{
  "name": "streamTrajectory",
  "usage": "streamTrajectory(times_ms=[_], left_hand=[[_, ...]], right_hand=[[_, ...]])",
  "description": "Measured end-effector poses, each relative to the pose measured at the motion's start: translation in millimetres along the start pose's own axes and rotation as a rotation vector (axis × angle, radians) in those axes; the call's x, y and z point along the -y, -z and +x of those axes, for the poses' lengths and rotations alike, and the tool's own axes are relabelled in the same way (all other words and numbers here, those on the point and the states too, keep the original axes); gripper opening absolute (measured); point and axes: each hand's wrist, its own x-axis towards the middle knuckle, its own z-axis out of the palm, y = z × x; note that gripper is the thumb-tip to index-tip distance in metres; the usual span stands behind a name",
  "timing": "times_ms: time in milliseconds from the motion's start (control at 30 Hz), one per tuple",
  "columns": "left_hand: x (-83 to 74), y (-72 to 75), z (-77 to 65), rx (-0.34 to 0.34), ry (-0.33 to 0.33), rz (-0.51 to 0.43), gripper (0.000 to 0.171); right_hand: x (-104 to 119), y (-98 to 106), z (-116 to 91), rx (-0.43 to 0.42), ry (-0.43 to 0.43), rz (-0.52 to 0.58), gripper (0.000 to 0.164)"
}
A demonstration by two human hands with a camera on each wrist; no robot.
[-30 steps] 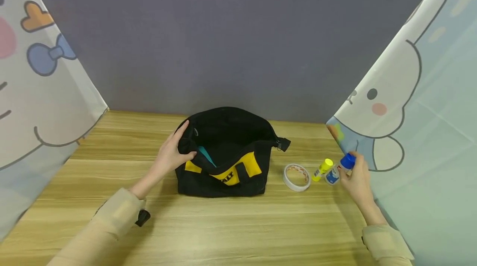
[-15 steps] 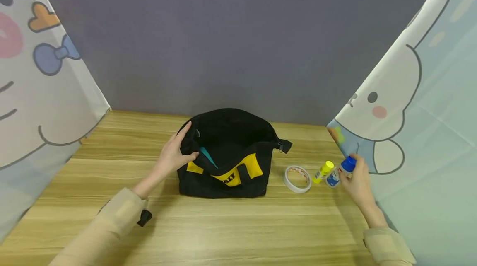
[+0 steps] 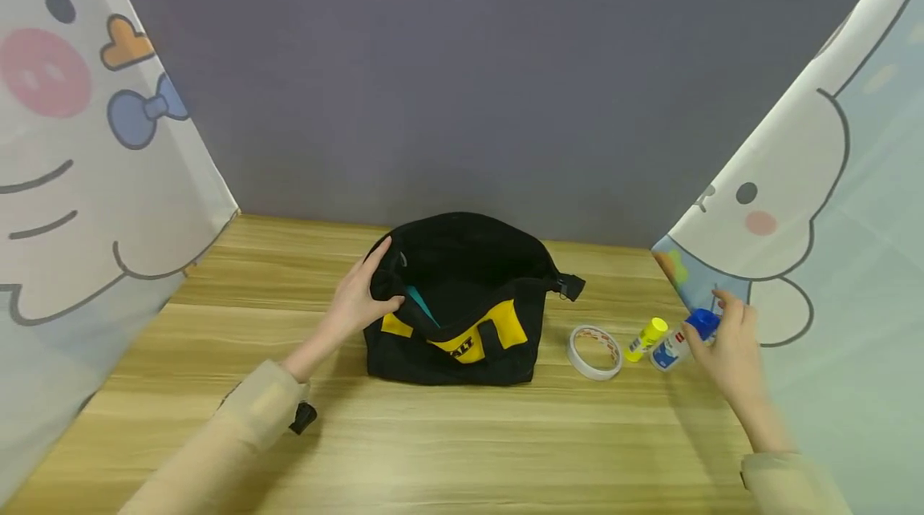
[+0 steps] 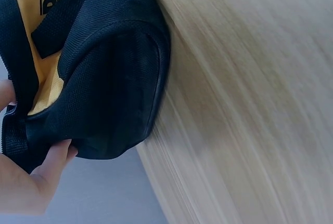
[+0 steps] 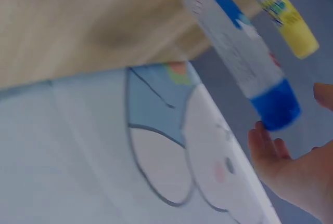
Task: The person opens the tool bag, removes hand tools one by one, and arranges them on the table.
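A black and yellow tool bag (image 3: 451,371) stands on the wooden table with its top gaping. My left hand (image 3: 361,298) grips the left end of its rim, thumb on the front edge and fingers at the outer side; in the left wrist view fingers pinch the dark fabric (image 4: 104,89). On the right stands a translucent glue bottle (image 3: 671,350) with a blue cap (image 5: 276,104) and a blue label. My right hand (image 3: 736,354) is beside that cap, thumb and fingers spread apart. A yellow glue stick (image 3: 646,340) stands just left of the bottle.
A white tape roll (image 3: 594,353) lies between bag and glue stick. A teal item (image 3: 423,305) shows inside the bag. A grey wall (image 3: 433,82) closes off the back of the table (image 3: 462,451); cartoon-printed sheets (image 3: 859,218) flank both sides.
My right hand has let go of the glue bottle, its fingers opening away from the cap. The left hand keeps its grip on the bag. The head view has swung slightly left.
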Motion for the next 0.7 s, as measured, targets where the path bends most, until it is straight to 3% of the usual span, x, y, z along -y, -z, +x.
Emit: streamTrajectory(times_ms=[133, 233, 500, 700], left_hand=[[-1.1, -1.8, -0.2, -0.003, -0.006, -0.011, 0.098], [-1.2, -1.0, -1.0, -0.010, -0.006, -0.008, 0.098], [-3.4, 1.2, -1.4, -0.004, 0.000, 0.003, 0.098], [-4.1, -0.6, -3.2, -0.006, 0.007, -0.011, 0.098]], right_hand=[[7.9, 10.7, 11.8, -0.068, 0.060, -0.070, 0.073], [16.4, 13.9, 17.6, -0.076, 0.046, -0.097, 0.072], [39.0, 15.7, 32.6, -0.037, -0.006, -0.061, 0.072], [69.9, 11.9, 50.2, 0.041, -0.027, -0.024, 0.069]])
